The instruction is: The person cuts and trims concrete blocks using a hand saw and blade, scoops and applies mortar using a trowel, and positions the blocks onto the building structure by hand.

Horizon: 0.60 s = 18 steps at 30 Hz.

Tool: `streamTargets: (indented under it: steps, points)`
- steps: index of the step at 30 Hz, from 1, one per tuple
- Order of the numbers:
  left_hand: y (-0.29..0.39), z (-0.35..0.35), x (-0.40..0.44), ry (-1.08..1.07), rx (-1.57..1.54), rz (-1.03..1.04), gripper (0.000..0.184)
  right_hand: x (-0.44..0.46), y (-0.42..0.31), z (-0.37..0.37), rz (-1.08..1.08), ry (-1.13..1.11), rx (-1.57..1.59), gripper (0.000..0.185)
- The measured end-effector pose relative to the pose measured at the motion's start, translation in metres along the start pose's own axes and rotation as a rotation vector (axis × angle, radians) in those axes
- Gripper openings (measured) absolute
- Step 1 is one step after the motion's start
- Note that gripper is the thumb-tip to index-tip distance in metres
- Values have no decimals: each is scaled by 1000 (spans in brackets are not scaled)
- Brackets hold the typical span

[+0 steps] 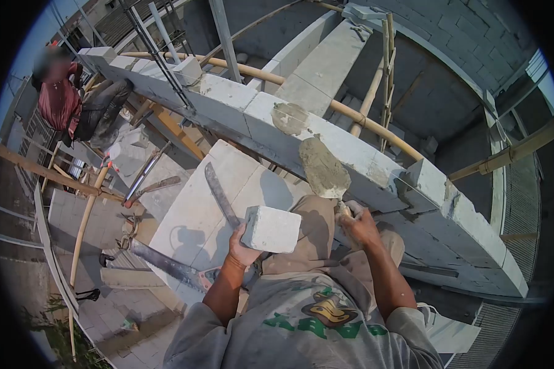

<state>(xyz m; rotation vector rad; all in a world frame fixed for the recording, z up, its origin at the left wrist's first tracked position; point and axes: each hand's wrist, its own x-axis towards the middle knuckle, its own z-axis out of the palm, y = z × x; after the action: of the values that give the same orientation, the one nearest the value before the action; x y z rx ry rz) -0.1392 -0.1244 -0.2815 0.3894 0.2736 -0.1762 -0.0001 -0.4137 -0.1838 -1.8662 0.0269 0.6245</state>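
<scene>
My left hand point(245, 248) grips a small, pale lightweight concrete block point(273, 229) from its left side, above my lap. My right hand point(360, 226) is closed around the handle of a trowel point(341, 192), whose blade carries a thick load of grey mortar point(322, 163). The loaded blade is at the near edge of the block wall point(369, 163); whether it touches the wall I cannot tell. A wet mortar patch point(289, 118) lies on the wall top just beyond it. Close to my left hand are a long curved blade point(220, 194) and a handsaw point(169, 263).
Large pale slabs point(197, 209) lie left of my legs. A hammer point(108, 259) rests farther left. Bamboo poles point(375, 123) cross behind the wall, and upright steel bars point(160, 58) rise from it. Another person point(61, 104) sits at the upper left.
</scene>
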Motion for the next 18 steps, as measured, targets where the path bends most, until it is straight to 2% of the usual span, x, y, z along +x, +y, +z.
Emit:
streamTargets:
  steps: [2,4,8,13,16,18]
  points:
    - [11,5,-11,8,-43,24,71,34,-32,14,-37,32,-116,24]
    - [16,5,-20,-32,-119,68,72,62,-48,27,-327,308,-562,30]
    - [19,5,-25,-33,-85,105,74,90,-87,36,-434,504,-935,33]
    - [16,-7,-25,26,-69,79,75,105,-102,48,-516,566,-1316,28]
    - [15,-13,-22,73,-73,89,72,111,-93,54,-522,490,-1426,24]
    - [16,-27,-22,66,-30,84,69,117,-88,60,-401,376,-1458,23]
